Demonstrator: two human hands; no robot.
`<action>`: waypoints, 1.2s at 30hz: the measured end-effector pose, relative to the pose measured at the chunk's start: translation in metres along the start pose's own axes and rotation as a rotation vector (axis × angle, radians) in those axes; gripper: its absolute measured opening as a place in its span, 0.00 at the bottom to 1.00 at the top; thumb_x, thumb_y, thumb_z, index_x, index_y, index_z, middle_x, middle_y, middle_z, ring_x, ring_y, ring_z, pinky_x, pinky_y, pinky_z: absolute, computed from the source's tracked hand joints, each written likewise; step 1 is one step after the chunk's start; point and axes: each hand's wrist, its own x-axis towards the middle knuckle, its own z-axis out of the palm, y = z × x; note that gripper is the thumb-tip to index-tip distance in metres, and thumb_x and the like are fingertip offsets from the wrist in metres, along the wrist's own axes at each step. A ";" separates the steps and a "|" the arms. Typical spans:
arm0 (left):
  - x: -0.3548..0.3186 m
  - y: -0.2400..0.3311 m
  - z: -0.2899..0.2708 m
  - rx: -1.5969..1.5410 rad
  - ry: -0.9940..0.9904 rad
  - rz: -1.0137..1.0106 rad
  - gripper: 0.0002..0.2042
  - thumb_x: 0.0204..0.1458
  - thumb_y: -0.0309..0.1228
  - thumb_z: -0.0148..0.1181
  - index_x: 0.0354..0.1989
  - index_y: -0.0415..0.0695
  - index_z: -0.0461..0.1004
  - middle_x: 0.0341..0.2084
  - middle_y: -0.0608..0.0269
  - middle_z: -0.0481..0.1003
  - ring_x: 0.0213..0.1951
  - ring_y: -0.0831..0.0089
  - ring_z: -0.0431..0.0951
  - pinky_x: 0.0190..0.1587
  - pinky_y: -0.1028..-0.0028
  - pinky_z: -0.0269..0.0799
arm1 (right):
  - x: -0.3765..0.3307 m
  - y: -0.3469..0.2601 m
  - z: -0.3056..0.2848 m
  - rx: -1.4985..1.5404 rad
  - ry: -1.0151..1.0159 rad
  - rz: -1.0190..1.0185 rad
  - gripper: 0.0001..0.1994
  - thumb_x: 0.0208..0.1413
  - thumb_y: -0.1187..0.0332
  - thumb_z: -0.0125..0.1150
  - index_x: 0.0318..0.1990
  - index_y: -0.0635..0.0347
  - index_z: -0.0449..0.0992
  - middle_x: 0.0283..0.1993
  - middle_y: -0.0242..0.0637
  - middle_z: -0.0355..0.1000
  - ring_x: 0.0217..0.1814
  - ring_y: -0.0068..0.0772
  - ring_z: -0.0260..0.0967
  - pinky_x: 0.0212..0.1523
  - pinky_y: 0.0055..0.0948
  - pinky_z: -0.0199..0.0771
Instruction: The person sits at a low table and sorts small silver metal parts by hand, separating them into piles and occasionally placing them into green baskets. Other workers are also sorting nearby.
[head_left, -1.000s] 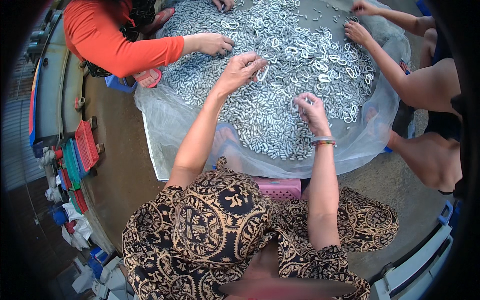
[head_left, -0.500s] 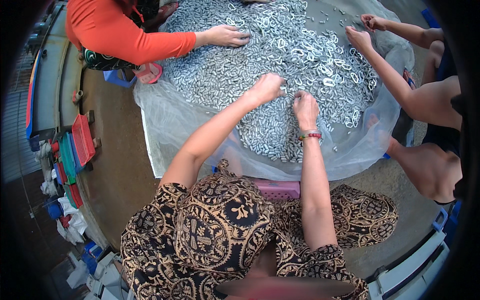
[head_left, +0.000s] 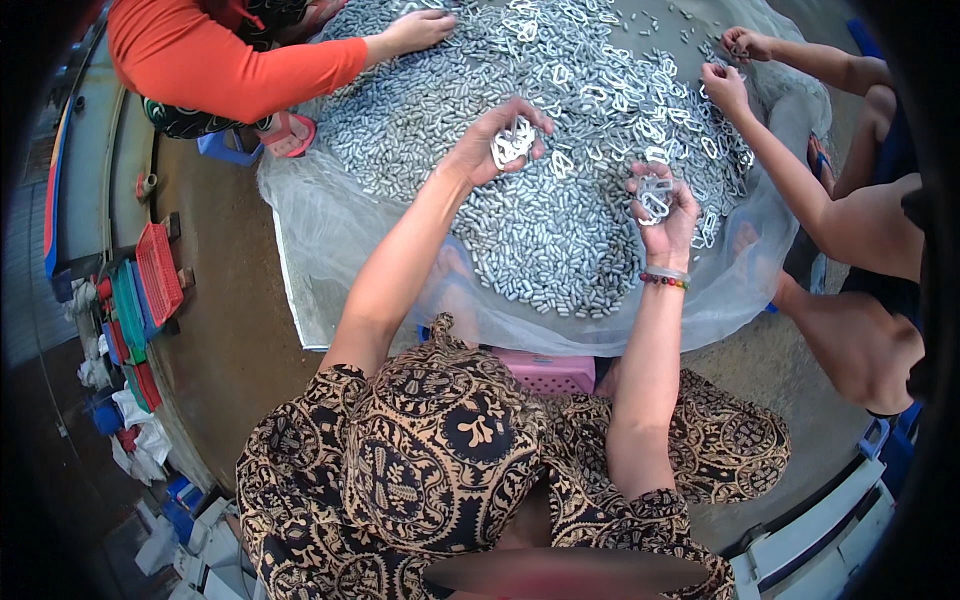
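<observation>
Several pale metal oval links (head_left: 513, 143) sit in my left hand (head_left: 478, 148), its fingers curled round them with the palm turned up. To the right, my right hand (head_left: 668, 228) is also palm up and closed round more links (head_left: 654, 198). Both hands are raised over a wide heap of small silver cylindrical pieces (head_left: 555, 245). Loose links (head_left: 597, 92) are scattered over the heap's right and far parts. Under it lies a translucent mesh sheet (head_left: 330, 240).
A co-worker's hand (head_left: 422, 32) with an orange sleeve rests on the heap at far left. Another person's hands (head_left: 727, 88) work at the right edge. A pink plastic basket (head_left: 548, 371) stands before me. Coloured crates (head_left: 155, 275) line the left side.
My hands have come up from the heap and moved apart, palms turned up, with links now showing in both. The orange-sleeved hand has shifted away and left.
</observation>
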 end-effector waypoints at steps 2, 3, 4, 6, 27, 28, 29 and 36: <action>0.011 -0.012 -0.003 0.505 0.125 -0.131 0.13 0.53 0.37 0.56 0.39 0.40 0.74 0.30 0.60 0.72 0.24 0.79 0.71 0.12 0.84 0.61 | 0.005 0.004 -0.008 0.047 0.018 0.026 0.15 0.54 0.64 0.41 0.41 0.66 0.69 0.39 0.49 0.69 0.33 0.40 0.66 0.17 0.22 0.63; 0.017 -0.020 -0.004 0.692 0.089 -0.153 0.13 0.52 0.36 0.56 0.41 0.42 0.75 0.27 0.63 0.73 0.22 0.82 0.71 0.12 0.83 0.61 | 0.007 0.005 -0.011 0.062 0.063 0.034 0.15 0.54 0.65 0.42 0.40 0.66 0.69 0.39 0.48 0.69 0.33 0.40 0.66 0.17 0.22 0.63; 0.022 -0.026 -0.008 1.092 0.105 -0.274 0.14 0.49 0.34 0.59 0.44 0.45 0.76 0.25 0.58 0.74 0.25 0.74 0.75 0.17 0.74 0.68 | 0.009 0.008 -0.014 0.130 0.038 0.049 0.13 0.54 0.65 0.43 0.39 0.64 0.70 0.39 0.48 0.69 0.33 0.41 0.66 0.16 0.22 0.61; 0.027 -0.045 -0.012 1.952 -0.164 0.195 0.10 0.47 0.26 0.54 0.38 0.42 0.75 0.27 0.46 0.74 0.32 0.56 0.78 0.28 0.60 0.73 | 0.010 0.014 -0.017 0.278 -0.041 0.066 0.12 0.55 0.64 0.43 0.36 0.65 0.67 0.41 0.48 0.66 0.37 0.41 0.62 0.21 0.22 0.64; 0.020 0.036 0.021 1.987 0.181 -0.030 0.22 0.46 0.50 0.59 0.35 0.39 0.77 0.23 0.48 0.75 0.32 0.58 0.78 0.36 0.63 0.70 | 0.006 0.046 0.026 0.635 -0.179 0.131 0.32 0.62 0.47 0.27 0.63 0.66 0.50 0.66 0.53 0.48 0.70 0.59 0.36 0.68 0.54 0.35; 0.021 0.038 0.026 2.015 0.204 -0.051 0.21 0.49 0.49 0.57 0.35 0.40 0.77 0.24 0.50 0.76 0.31 0.59 0.78 0.36 0.63 0.70 | 0.006 0.045 0.024 0.629 -0.155 0.120 0.31 0.62 0.48 0.29 0.62 0.66 0.51 0.65 0.53 0.51 0.68 0.59 0.41 0.66 0.52 0.43; 0.022 0.041 0.029 1.906 0.190 -0.004 0.21 0.49 0.48 0.56 0.36 0.40 0.77 0.26 0.50 0.76 0.31 0.59 0.78 0.36 0.64 0.70 | 0.007 0.044 0.021 0.641 -0.153 0.119 0.30 0.62 0.50 0.32 0.62 0.66 0.53 0.63 0.53 0.53 0.66 0.58 0.46 0.64 0.51 0.50; 0.026 0.028 0.003 1.612 0.146 -0.025 0.15 0.50 0.38 0.55 0.40 0.40 0.75 0.31 0.49 0.76 0.34 0.58 0.77 0.39 0.64 0.70 | 0.013 0.042 -0.010 0.770 -0.155 0.241 0.17 0.57 0.66 0.50 0.52 0.66 0.65 0.45 0.46 0.69 0.40 0.38 0.69 0.32 0.26 0.75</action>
